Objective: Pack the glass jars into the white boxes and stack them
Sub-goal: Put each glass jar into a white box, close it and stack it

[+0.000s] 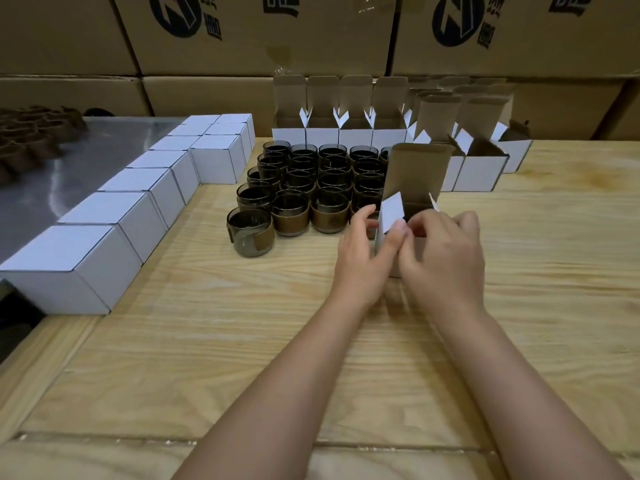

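An open white box [412, 178] stands on the wooden table with its brown lid flap upright. My left hand [363, 254] grips its left side, thumb on the white side flap. From the right, my right hand [446, 258] pinches the box's front edge. What is inside the box is hidden. Several dark glass jars [301, 188] with brown paper bands stand in rows to the left of the box. The nearest jar [251, 232] sits at the front left corner of the group.
Closed white boxes [138, 199] run in a line along the table's left edge. Open empty boxes [356, 116] stand behind the jars and to the right. Large cardboard cartons [263, 32] form a wall at the back. Brown paper bands [31, 140] lie on a metal surface at the left.
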{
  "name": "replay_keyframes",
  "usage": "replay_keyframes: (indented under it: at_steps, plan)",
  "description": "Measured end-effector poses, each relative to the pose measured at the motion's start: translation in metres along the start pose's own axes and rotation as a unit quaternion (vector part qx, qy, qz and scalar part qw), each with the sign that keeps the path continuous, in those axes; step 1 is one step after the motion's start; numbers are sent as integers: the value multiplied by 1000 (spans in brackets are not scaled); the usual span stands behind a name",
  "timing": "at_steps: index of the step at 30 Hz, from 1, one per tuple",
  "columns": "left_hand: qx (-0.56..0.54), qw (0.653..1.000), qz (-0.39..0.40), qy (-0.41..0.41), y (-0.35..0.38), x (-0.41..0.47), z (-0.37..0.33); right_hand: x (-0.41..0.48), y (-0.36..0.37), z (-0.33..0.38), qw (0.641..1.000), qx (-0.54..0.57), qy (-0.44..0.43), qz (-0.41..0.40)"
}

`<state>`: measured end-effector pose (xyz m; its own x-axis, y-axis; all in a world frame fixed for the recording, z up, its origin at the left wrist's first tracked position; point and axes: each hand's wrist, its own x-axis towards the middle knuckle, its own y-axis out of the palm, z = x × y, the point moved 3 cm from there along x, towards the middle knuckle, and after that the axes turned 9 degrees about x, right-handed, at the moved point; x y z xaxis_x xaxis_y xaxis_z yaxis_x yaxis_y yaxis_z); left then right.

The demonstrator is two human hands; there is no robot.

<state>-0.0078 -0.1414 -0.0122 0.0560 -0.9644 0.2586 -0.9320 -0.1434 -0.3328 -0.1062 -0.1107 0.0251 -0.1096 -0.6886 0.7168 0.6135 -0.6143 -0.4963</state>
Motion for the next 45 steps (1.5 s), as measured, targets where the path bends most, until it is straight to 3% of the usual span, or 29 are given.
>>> replay_keyframes:
  at_steps: [3, 9, 12, 16, 19, 24, 29, 38, 42, 45]
  plan:
    - [41, 999, 9, 19, 2, 1, 2, -1, -8, -8, 998, 19, -42, -45]
    - [75, 997, 18, 16, 4, 5, 3, 10, -13, -35, 980, 162, 68, -94]
    - [69, 997, -3, 20, 4, 4, 2, 5, -10, -48, 929, 288, 201, -117]
    - [61, 998, -10, 26, 2, 5, 4, -2, -1, -67, 870, 343, 340, -103]
    - [59, 998, -18, 32, 1, 5, 3, 1, 0, -68, 837, 405, 356, -91]
    - [44, 998, -49, 9, -2, 4, 3, 6, -5, -65, 865, 410, 288, -13]
    - [1, 999, -51, -12, -6, 3, 0, 7, -10, -68, 883, 380, 276, -5]
    - [-91, 993, 68, -18, -1, 4, 3, 9, -18, -70, 903, 312, 294, 35]
    - [-10, 990, 141, 6, 2, -1, 4, 9, -20, -67, 903, 320, 283, 53]
    - [0, 990, 141, 0, 0, 1, 6, 9, -20, -70, 908, 311, 274, 65]
